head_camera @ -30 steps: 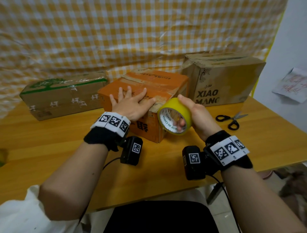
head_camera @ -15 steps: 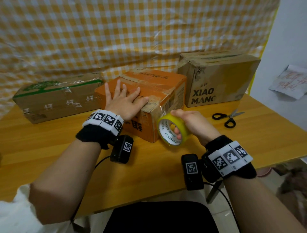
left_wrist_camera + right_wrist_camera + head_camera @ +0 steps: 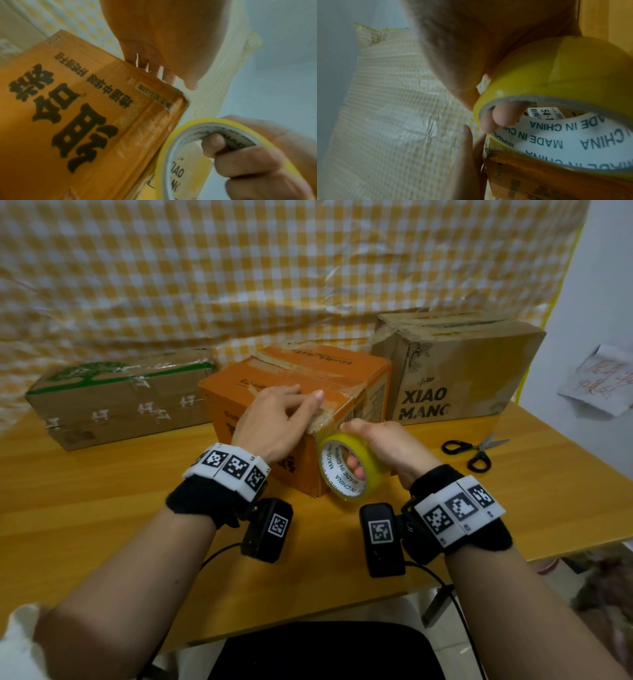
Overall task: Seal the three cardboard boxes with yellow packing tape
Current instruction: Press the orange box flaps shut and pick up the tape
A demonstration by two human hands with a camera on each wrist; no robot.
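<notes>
The left hand (image 3: 274, 419) lay flat on top of the orange box (image 3: 342, 378) at the middle of the counter (image 3: 102, 508), fingers straight and pressing near the front corner — pinning the strip down, I judged, so it would stick. The right hand (image 3: 387, 446) gripped the yellow tape roll (image 3: 346, 467), fingers hooked through its core, tight against that corner. The roll stood on edge, its open core facing the person, its axis roughly level — placed, it seemed, to draw tape down the box's side.
</notes>
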